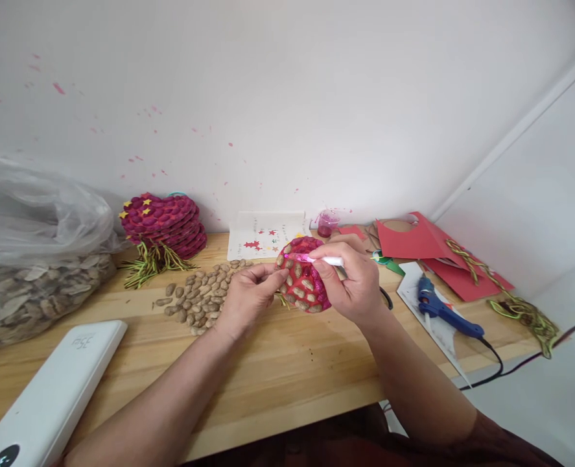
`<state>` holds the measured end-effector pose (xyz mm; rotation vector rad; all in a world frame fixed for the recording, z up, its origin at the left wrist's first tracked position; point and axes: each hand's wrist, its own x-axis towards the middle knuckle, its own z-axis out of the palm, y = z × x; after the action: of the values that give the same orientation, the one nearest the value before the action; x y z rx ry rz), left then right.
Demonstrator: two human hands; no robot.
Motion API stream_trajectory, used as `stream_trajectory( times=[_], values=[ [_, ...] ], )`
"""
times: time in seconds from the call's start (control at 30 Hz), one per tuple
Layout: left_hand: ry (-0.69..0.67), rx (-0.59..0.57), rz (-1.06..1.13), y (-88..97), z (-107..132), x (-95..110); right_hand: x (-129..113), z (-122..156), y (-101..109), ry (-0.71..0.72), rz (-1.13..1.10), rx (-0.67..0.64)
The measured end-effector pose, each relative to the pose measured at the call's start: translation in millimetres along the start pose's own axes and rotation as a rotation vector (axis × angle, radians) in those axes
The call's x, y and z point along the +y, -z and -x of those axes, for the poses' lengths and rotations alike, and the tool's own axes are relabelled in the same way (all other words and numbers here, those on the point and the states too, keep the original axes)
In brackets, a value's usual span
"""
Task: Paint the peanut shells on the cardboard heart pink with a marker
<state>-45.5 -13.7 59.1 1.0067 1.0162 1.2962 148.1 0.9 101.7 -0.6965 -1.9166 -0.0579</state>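
My left hand (pixel 255 290) pinches the left edge of a round red disc (pixel 301 275) covered with peanuts in their shells. Some peanuts along its top and right side are painted magenta; others keep their tan colour. In my right hand (pixel 352 279) is a white-handled paintbrush (pixel 332 261), its magenta-coated tip touching the disc near the upper left. The disc is tilted toward me above the table, and my right hand hides part of its right edge. Yellow-green yarn shows just below the disc. Loose peanuts (pixel 202 295) lie in a pile to the left of my left hand.
A stack of finished-looking magenta discs (pixel 165 224), a plastic bag of peanuts (pixel 39 285) and a white power bank (pixel 58 389) stand left. Behind are a sticker sheet (pixel 248 237) and a paint cup (pixel 327 224). Rightward lie a blue glue gun (pixel 445 311), red card (pixel 406 240) and yarn (pixel 530 318).
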Motion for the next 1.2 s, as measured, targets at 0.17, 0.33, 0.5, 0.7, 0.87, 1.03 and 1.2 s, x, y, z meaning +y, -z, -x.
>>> stream_trajectory(
  times=[0.17,0.33,0.5,0.7,0.87,1.03,1.2],
  values=[
    [0.049,0.018,0.057,-1.9,-0.1,1.1,3.3,-0.7,2.4,-0.038,0.020,0.010],
    [0.082,0.033,0.096,-3.4,-0.2,2.1,4.3,-0.7,3.5,-0.074,-0.030,0.035],
    [0.098,0.031,0.116,-5.3,1.4,4.8,4.6,-0.6,1.4,-0.075,-0.011,0.015],
    [0.113,0.048,0.119,-6.3,1.5,4.4,4.4,-0.3,0.7,-0.088,-0.009,0.021],
    [0.097,0.028,0.097,-4.1,-0.2,-0.7,7.1,1.2,-0.1,-0.082,-0.012,0.014],
    [0.087,0.019,0.080,-3.2,-0.2,-1.5,7.8,0.5,0.3,-0.089,-0.020,0.037],
    [0.082,0.025,0.068,-4.8,0.1,-0.1,6.1,0.1,-1.1,-0.082,-0.030,0.012]
  ],
)
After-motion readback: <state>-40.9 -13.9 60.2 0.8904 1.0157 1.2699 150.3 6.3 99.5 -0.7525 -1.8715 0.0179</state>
